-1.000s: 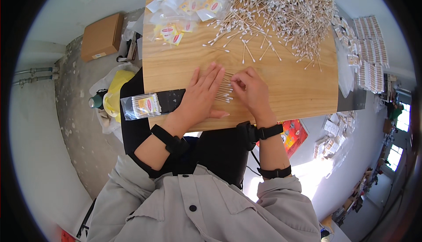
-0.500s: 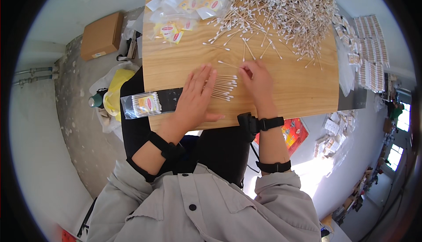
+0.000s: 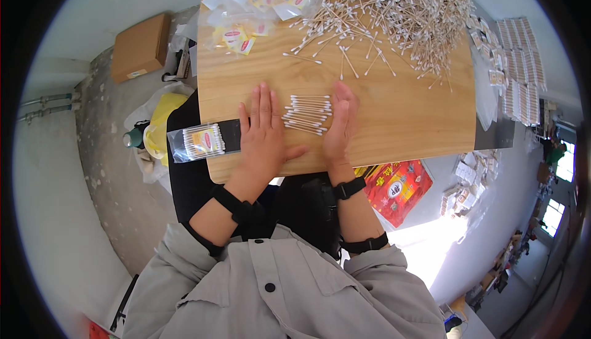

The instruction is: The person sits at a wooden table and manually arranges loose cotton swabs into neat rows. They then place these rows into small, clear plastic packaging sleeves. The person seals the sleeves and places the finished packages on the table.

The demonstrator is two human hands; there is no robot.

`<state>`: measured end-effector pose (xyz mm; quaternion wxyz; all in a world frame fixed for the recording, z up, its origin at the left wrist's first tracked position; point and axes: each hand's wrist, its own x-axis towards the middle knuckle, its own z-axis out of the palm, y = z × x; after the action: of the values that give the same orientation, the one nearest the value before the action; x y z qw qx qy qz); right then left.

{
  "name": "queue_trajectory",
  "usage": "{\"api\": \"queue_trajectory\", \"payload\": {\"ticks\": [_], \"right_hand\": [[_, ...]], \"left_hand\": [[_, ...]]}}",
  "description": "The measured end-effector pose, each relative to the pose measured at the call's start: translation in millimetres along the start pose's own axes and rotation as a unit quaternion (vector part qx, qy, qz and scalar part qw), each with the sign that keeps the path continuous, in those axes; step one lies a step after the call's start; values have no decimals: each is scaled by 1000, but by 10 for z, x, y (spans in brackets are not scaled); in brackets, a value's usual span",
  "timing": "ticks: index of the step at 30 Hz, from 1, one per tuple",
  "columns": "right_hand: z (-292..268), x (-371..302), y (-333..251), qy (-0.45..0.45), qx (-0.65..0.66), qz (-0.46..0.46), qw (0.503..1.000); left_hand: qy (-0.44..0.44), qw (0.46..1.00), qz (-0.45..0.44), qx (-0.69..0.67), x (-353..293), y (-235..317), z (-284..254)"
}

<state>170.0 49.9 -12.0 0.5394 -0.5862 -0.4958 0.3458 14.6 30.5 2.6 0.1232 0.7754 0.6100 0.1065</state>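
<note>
A row of cotton swabs (image 3: 306, 115) lies side by side on the wooden table (image 3: 400, 117), their tips pointing left and right. My left hand (image 3: 263, 133) rests flat, fingers stretched out, just left of the row and partly over a black strip (image 3: 231, 136). On its edge at the right ends of the swabs stands my right hand (image 3: 340, 123), fingers straight and holding nothing. Left of my left hand, a clear bag packed with swabs and a yellow label card (image 3: 204, 141) sits at the table's left edge.
A large heap of loose swabs (image 3: 406, 12) covers the far right of the table. Clear bags with label cards (image 3: 252, 6) lie at the far left. Stacked swab packs (image 3: 520, 68) stand beyond the right edge; a cardboard box (image 3: 141, 48) is on the floor at left.
My right hand has come down and turned edge-on against the swabs' right ends. My left hand has shifted left, off the swabs. The row now looks more closely lined up.
</note>
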Motion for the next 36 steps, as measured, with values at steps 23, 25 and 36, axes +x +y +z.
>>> {"api": "queue_trajectory", "payload": {"ticks": [23, 25, 36], "right_hand": [[77, 103, 321, 46, 233, 44, 970], [143, 89, 306, 38, 222, 46, 973], [50, 72, 45, 34, 166, 70, 983]], "left_hand": [[19, 1000, -22, 1, 141, -17, 64], [1, 1000, 6, 31, 139, -18, 81], [23, 1000, -2, -20, 67, -16, -3]]}}
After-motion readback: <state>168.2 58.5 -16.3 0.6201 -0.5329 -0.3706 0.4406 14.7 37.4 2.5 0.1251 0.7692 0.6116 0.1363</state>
